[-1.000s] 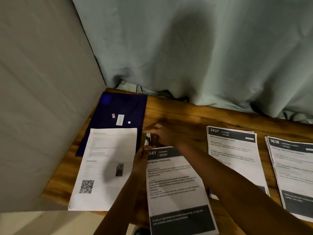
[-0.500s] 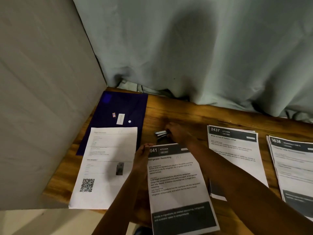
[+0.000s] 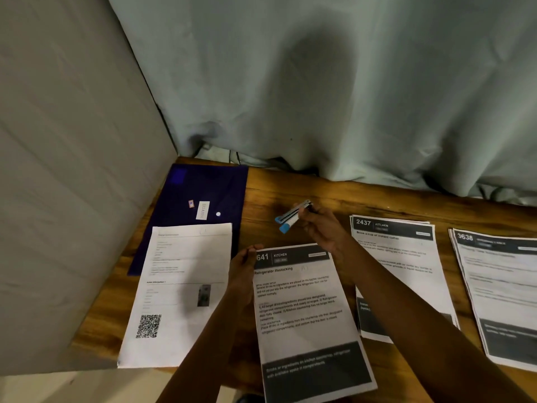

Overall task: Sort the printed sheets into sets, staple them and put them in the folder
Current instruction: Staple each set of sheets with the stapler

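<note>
Lifted clear of the paper since a second ago, the slim silver stapler (image 3: 292, 218) with blue plastic tips now hangs above the table in my right hand (image 3: 322, 228), at twelve o'clock from the set it was at.

From the left stands a flat grey wall panel (image 3: 72, 170). At ten o'clock a smooth, dark-blue, rectangular plastic folder (image 3: 209, 184) with a white snap stud lies flat on the grained wooden table (image 3: 290, 193). A white printed sheet with a QR code (image 3: 180, 286) overlaps its near edge.

Next comes my left hand (image 3: 242, 271), fingertips bunched and pinching the top-left corner of the black-banded set headed 641 (image 3: 305, 309), which lies matte at six o'clock.

My right fingers are curled round the stapler's rear, its blue end pointing to nine o'clock.

At three o'clock lie two more slightly fanned stacks. The set headed 2437 (image 3: 398, 257) lies under my right forearm, then the set headed 3638 (image 3: 499, 286). A pale green curtain (image 3: 319, 97) hangs in soft folds behind.
</note>
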